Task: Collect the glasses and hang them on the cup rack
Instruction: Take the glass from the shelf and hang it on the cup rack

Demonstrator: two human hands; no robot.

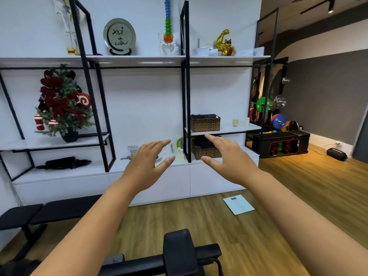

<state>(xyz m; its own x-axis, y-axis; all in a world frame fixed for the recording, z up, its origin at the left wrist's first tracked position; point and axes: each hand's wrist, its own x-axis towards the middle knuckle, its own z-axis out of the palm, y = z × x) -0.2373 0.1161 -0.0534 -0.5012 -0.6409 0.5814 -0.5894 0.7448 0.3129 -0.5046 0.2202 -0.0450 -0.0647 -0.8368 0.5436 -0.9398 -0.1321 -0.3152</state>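
Observation:
My left hand (146, 163) and my right hand (229, 159) are stretched forward side by side, palms down, fingers apart, holding nothing. Far ahead on the right middle shelf (239, 128) stand a small yellowish glass (235, 122) and a pale glass (247, 121) beside it. Small white cups or bottles (180, 153) stand on the low counter just past my left fingertips; what they are is unclear. No cup rack is recognisable in view.
A black-framed white shelving unit (186, 76) fills the wall. Two wicker baskets (205, 122) sit near the glasses. A small Christmas tree (61, 104) stands at left. A black bench (35, 216) and gym equipment (179, 253) lie close in front; a scale (238, 204) lies on the wooden floor.

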